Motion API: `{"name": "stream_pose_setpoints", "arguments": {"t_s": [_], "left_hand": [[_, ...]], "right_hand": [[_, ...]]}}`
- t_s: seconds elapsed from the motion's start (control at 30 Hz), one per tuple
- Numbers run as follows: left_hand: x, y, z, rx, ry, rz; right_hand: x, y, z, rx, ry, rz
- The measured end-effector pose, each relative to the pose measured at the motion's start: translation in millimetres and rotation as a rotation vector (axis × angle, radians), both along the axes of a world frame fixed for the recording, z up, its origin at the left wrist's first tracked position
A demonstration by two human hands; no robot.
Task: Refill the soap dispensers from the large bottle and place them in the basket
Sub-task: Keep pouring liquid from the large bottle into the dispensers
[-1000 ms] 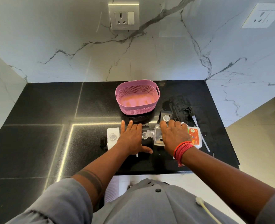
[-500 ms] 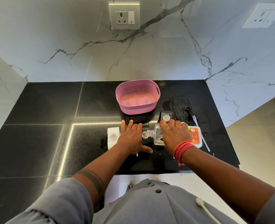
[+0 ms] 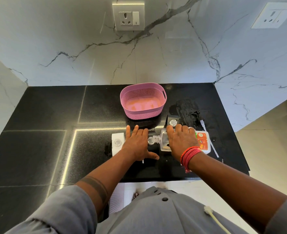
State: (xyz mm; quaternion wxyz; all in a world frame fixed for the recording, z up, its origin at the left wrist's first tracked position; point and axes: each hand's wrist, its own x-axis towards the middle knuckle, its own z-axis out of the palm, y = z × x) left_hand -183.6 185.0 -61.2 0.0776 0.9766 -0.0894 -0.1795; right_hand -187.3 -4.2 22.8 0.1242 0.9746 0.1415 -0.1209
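Note:
A pink perforated basket (image 3: 163, 98) stands on the black counter, with nothing in it. The large clear bottle (image 3: 202, 143) with an orange label lies on its side, its open neck (image 3: 153, 140) pointing left. My right hand (image 3: 181, 141) rests flat on top of it, fingers spread, not gripping. My left hand (image 3: 136, 144) lies flat on the counter just left of the neck, partly over a white square dispenser (image 3: 117, 141) with a clear round opening. A second clear round opening (image 3: 173, 122) shows beyond my right fingertips.
A black pump head (image 3: 195, 114) and a white dip tube (image 3: 204, 124) lie on a wet patch right of the basket. Marble walls close the counter at the back and left. The counter's right edge (image 3: 240, 149) and front edge are near the bottle.

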Motion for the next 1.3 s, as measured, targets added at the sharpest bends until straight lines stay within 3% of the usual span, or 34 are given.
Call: {"name": "stream_pose_setpoints", "arguments": {"t_s": [1.3], "left_hand": [[-0.2, 0.7, -4.4, -0.009, -0.019, -0.001]], "right_hand": [[-0.3, 2.2, -0.8, -0.007, -0.037, 0.0]]}}
